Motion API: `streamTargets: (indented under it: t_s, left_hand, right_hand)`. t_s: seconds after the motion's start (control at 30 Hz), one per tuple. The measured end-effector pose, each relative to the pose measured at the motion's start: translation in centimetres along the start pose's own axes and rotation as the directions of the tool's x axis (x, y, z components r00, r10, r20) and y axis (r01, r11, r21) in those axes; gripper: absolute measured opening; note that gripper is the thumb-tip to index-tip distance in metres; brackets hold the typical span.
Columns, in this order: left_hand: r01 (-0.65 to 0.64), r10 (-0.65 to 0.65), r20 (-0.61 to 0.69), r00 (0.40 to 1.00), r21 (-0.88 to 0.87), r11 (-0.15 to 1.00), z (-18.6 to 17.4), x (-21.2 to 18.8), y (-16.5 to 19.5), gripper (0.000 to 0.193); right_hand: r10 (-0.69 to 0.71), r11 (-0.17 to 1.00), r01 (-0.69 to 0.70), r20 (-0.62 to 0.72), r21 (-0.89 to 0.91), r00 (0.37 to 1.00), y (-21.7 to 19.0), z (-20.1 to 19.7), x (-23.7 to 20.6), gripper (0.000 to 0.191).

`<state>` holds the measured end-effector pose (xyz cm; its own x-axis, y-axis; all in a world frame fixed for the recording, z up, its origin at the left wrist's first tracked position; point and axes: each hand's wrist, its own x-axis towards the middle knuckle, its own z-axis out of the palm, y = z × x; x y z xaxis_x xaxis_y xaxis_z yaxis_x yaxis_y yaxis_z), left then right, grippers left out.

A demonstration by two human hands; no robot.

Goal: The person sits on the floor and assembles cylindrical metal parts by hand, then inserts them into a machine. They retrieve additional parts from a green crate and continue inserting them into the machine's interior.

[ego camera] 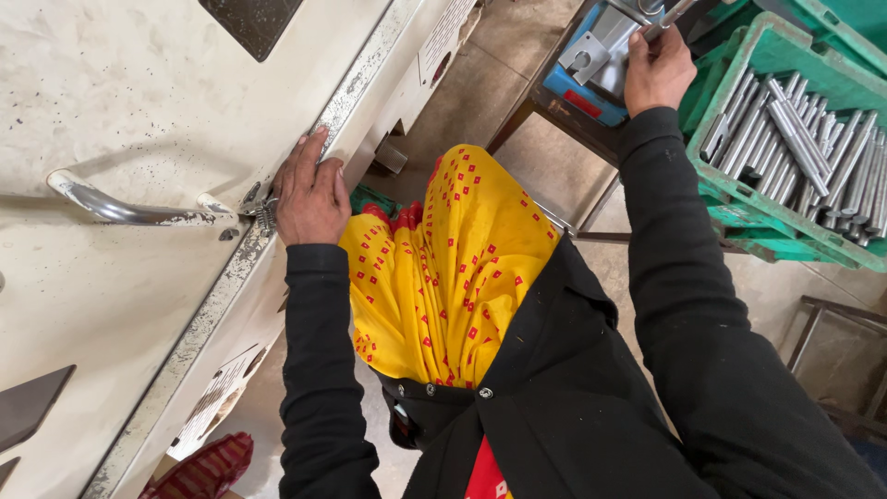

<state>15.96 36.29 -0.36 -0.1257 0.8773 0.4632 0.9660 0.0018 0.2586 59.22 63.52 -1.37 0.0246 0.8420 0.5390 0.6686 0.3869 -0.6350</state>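
Observation:
My left hand (310, 192) rests flat on the edge of a cream metal machine door (139, 111), fingers together, just right of its curved chrome handle (120, 209). It grips nothing that I can see. My right hand (656, 66) is stretched out to the upper right, closed around a thin metal rod (670, 14) at a blue and grey fixture (596, 55) on a small stand. Both arms wear black sleeves. A yellow cloth with red squares (443, 268) hangs between them.
A green plastic crate (739, 194) at the right holds several steel rods (795, 139). A second green crate (832, 18) sits behind it. Concrete floor (480, 92) shows between machine and stand. A dark metal frame (845, 360) stands at lower right.

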Motion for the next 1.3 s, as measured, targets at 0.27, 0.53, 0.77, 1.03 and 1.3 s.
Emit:
streamTargets:
  t_s: [0.27, 0.53, 0.77, 1.03, 1.3]
  left_hand:
    - [-0.011, 0.011, -0.005, 1.000, 0.034, 0.999, 0.2, 0.0, -0.1, 0.010]
    - [0.004, -0.004, -0.005, 1.000, 0.003, 1.000, -0.2, 0.1, 0.1, 0.010]
    - [0.001, -0.001, 0.000, 1.000, 0.020, 1.000, 0.1, 0.0, -0.1, 0.009]
    - [0.007, -0.007, 0.000, 1.000, 0.025, 1.000, 0.8, -0.2, -0.5, 0.009]
    - [0.007, -0.007, -0.020, 1.000, 0.020, 1.000, 0.8, -0.3, -0.4, 0.008]
  right_hand:
    - [0.389, 0.921, -0.376, 0.196, -0.100, 0.900, -8.5, -6.7, -6.0, 0.014]
    - [-0.212, 0.910, 0.260, 0.174, -0.324, 0.962, -8.5, -8.8, -0.8, 0.023]
    - [-0.158, 0.966, 0.190, 0.181, -0.177, 0.971, -6.6, -7.3, 0.4, 0.028]
    - [0.007, 0.986, 0.024, 0.185, -0.164, 0.983, -2.6, -3.8, -0.3, 0.018]
    - [0.094, 0.971, -0.040, 0.222, -0.235, 0.971, -1.2, -2.6, -1.5, 0.016]
